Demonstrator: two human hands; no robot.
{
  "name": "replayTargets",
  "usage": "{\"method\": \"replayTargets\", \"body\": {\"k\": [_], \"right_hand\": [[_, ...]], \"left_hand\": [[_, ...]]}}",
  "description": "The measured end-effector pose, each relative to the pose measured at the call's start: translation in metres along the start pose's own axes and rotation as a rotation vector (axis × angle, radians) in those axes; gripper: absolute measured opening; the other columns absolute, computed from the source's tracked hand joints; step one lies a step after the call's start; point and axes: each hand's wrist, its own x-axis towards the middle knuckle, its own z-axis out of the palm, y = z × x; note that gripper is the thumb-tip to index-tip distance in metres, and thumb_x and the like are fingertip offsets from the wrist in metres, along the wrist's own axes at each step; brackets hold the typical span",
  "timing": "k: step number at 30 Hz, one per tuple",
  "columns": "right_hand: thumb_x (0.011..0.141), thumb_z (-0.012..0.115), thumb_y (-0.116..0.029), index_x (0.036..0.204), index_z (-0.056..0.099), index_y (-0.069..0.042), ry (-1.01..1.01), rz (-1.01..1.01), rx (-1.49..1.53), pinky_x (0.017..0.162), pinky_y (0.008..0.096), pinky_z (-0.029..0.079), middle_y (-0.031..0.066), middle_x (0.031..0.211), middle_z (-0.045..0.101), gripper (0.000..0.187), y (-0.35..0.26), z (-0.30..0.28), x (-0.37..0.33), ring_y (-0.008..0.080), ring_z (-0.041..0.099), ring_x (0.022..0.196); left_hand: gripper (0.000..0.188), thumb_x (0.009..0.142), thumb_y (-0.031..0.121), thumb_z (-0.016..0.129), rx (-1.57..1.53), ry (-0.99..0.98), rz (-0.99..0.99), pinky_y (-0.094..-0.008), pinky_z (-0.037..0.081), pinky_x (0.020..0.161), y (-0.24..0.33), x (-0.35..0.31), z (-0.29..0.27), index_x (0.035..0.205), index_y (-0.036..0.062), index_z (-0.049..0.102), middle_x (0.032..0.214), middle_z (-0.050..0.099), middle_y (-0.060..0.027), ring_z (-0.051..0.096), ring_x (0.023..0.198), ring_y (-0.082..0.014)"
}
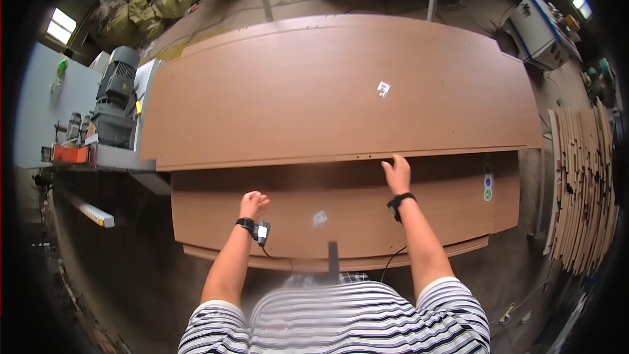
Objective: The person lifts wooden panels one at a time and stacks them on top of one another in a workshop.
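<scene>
A large wood-coloured panel (262, 92) with a small white label lies across the middle. Its near edge has dark holes and overhangs a second panel (367, 216) of the same colour, closer to me. My right hand (398, 174) is at the upper panel's near edge, thumb apart from the fingers; whether the fingertips press on the edge cannot be made out. Over the left part of the lower panel is my left hand (253, 205), loosely curled with nothing visible in it. Both wrists wear black bands, the left one with a small grey device (261, 232).
A grey motor (118, 85) on a machine table stands at the left, beside an orange-red tray (71, 154). Many thin boards (583, 190) are stacked at the right. A white and blue cabinet (540, 29) stands far right, yellowish sacks (164, 6) far left.
</scene>
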Motion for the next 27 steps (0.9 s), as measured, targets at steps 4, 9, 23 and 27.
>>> {"method": "replayTargets", "body": {"k": [4,9,23,27], "right_hand": [[0.077,0.058,-0.026,0.127,0.029,-0.004,-0.22,-0.523,-0.262,0.103,0.0438,0.016,0.0137,0.136,0.023,0.062,-0.08,0.061,0.002,0.0274,0.019,0.127],[0.079,0.05,-0.036,0.13,0.027,-0.007,-0.494,-0.711,-0.371,0.103,0.0445,0.015,0.0087,0.138,0.022,0.063,-0.143,0.135,0.003,0.0218,0.017,0.128],[0.081,0.05,-0.034,0.129,0.028,-0.007,-0.339,-0.771,-0.46,0.101,0.0471,0.02,0.0081,0.136,0.026,0.059,-0.137,0.177,0.047,0.0209,0.023,0.127],[0.079,0.055,-0.025,0.126,0.031,-0.003,-0.23,-0.68,-0.351,0.101,0.0412,0.022,0.0159,0.131,0.032,0.057,-0.076,0.114,0.049,0.0276,0.026,0.124]], "left_hand": [[0.024,0.086,0.019,0.048,0.183,-0.117,-0.067,-0.03,0.047,0.07,-0.055,-0.07,0.001,0.105,0.0045,0.043,0.095,0.057,-0.0107,0.059,0.081,-0.0188],[0.023,0.086,0.021,0.049,0.166,-0.051,-0.219,-0.0273,0.048,0.068,-0.103,-0.163,-0.035,0.102,0.0047,0.047,0.093,0.058,-0.0103,0.059,0.081,-0.018],[0.023,0.087,0.022,0.047,0.01,0.33,-0.238,-0.0281,0.048,0.069,-0.18,-0.264,-0.098,0.1,0.0036,0.049,0.091,0.059,-0.0119,0.06,0.078,-0.0171],[0.025,0.086,0.023,0.048,0.035,0.203,-0.251,-0.0292,0.048,0.071,-0.192,-0.278,-0.09,0.101,0.0033,0.048,0.093,0.059,-0.0124,0.06,0.082,-0.0193]]}}
